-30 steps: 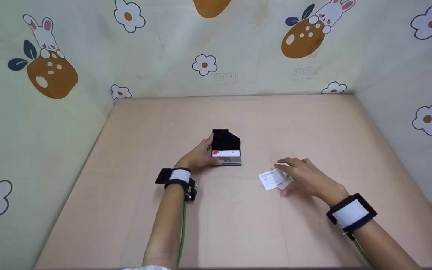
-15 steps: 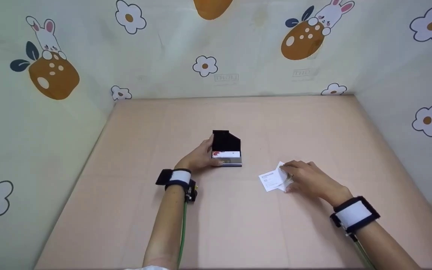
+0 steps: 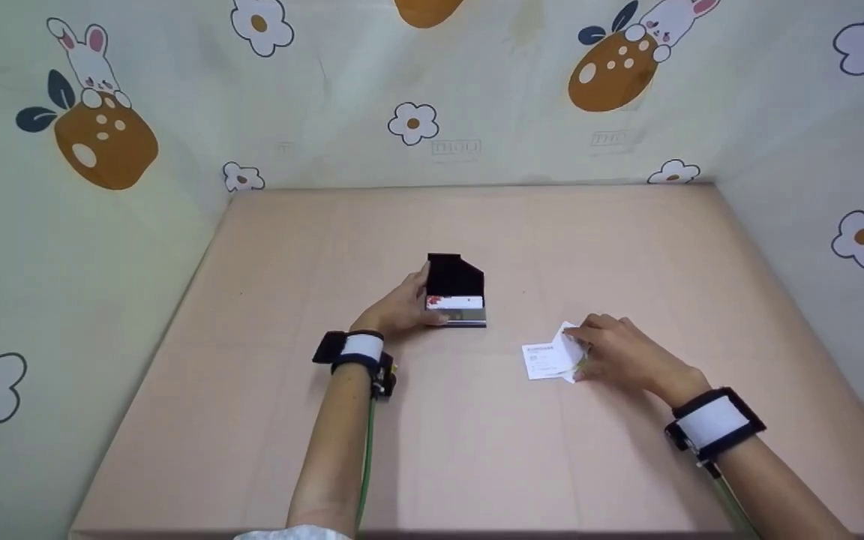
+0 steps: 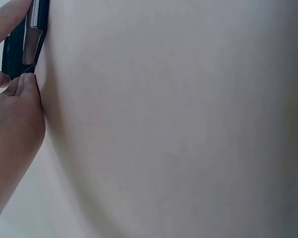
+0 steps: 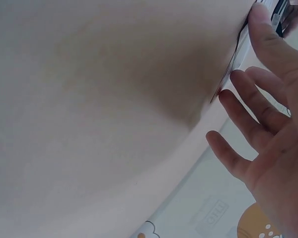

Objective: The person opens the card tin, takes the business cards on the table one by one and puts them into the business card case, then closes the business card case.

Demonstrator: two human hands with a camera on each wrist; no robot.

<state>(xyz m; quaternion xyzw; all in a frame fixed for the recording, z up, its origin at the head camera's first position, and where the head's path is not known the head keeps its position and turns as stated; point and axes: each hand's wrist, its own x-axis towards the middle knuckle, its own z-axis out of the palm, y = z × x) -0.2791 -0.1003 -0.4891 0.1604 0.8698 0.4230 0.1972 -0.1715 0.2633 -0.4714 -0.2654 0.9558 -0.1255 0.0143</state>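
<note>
In the head view my left hand [image 3: 400,309] grips the left side of a business card holder [image 3: 456,276], its black lid flipped up. A white card with a red print [image 3: 456,302] shows inside it, above the silvery front. The left wrist view catches the holder [image 4: 15,52] edge-on, with thumb and fingers around its end. To the right, my right hand [image 3: 623,356] pinches loose white business cards [image 3: 543,362] between thumb and fingertips. They lie fanned low over the table, one tilted across another. In the right wrist view, the thumb and fingertips meet the cards' edges [image 5: 237,55].
A peach-coloured table [image 3: 432,450] spreads under both hands. Pale walls [image 3: 342,97] printed with flowers and rabbits stand at its back and sides. Each wrist wears a strapped band with a camera, and green cables [image 3: 366,465] run back along the forearms.
The right hand's fingers have closed in on the loose cards, and one card now stands tilted over the other. The left hand and holder stay in place; the head view shifts slightly.
</note>
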